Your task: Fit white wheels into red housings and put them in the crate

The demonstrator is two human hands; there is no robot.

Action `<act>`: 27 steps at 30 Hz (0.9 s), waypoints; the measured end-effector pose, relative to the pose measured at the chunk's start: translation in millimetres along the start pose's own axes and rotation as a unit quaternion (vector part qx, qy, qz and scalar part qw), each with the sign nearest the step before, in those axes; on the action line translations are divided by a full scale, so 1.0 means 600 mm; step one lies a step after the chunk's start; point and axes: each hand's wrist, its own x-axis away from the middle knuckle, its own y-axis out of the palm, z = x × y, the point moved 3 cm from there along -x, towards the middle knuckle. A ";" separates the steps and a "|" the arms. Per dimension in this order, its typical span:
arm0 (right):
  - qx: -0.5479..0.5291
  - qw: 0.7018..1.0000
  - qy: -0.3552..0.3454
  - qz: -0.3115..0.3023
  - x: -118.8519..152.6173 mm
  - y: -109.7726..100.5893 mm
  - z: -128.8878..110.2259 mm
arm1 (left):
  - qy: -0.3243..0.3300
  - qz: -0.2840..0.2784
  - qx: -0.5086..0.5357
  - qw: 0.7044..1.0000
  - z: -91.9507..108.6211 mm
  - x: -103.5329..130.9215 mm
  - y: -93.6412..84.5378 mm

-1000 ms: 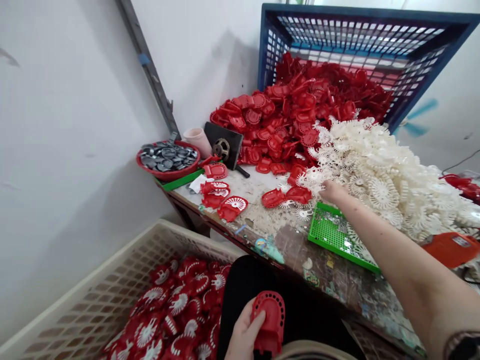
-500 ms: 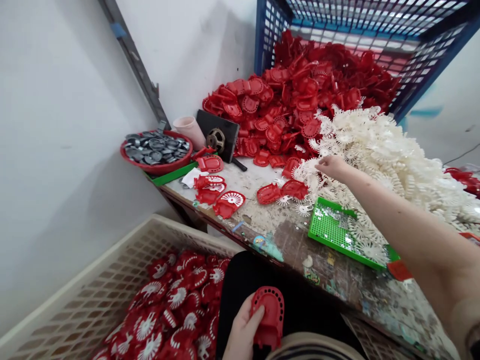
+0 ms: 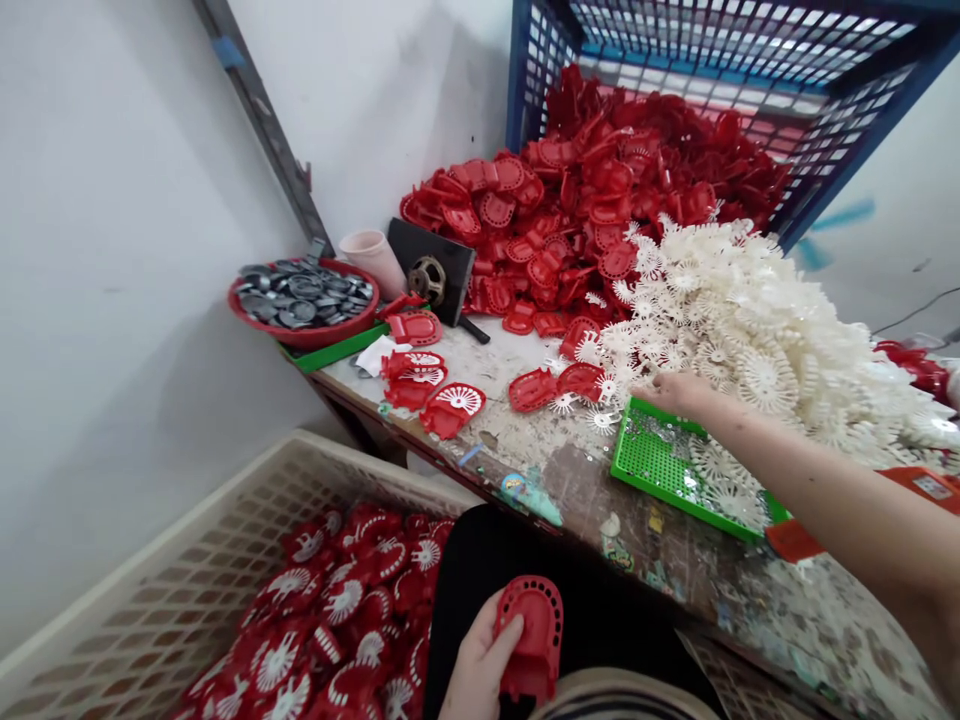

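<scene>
Low in front of my lap, my left hand [image 3: 480,660] grips a red plastic housing [image 3: 531,635] with a rounded end and a row of holes along its rim. The thumb presses on its face. My right hand [image 3: 675,393] hovers at the far left corner of a green perforated tray [image 3: 652,480], its fingers drawn together in a pinch. Whatever sits between those fingertips is too small to make out. Tiny metallic pieces and white toothed discs lie in the tray. Behind this hand rises a heap of white toothed discs [image 3: 772,330].
Red housings [image 3: 570,210] spill from a blue crate [image 3: 525,80]. Several, some with white discs, lie on the worn table [image 3: 525,450]. A red bowl of grey parts [image 3: 304,295] and a pink cup [image 3: 375,262] stand left. A pale crate [image 3: 187,560] of red-and-white pieces sits below.
My right hand has come down and nearer, from the edge of the white heap to the green tray's corner. My left hand keeps its hold on the red housing.
</scene>
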 end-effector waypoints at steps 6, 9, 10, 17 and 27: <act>-0.032 0.999 -0.017 0.000 -0.008 -0.008 0.010 | -0.008 -0.015 -0.012 1.000 0.007 0.002 -0.002; -0.073 0.997 -0.003 0.013 -0.017 -0.032 0.014 | -0.013 -0.026 -0.024 0.999 0.011 0.003 -0.003; -0.088 0.996 0.000 0.022 -0.022 -0.041 0.013 | -0.014 -0.024 -0.025 0.999 0.012 0.003 -0.004; -0.163 0.983 -0.019 0.082 -0.054 -0.106 0.001 | -0.015 -0.019 -0.026 0.999 0.013 0.003 0.001; -0.015 0.996 0.047 0.069 -0.071 -0.046 0.056 | -0.007 0.021 -0.008 1.000 -0.001 -0.006 -0.001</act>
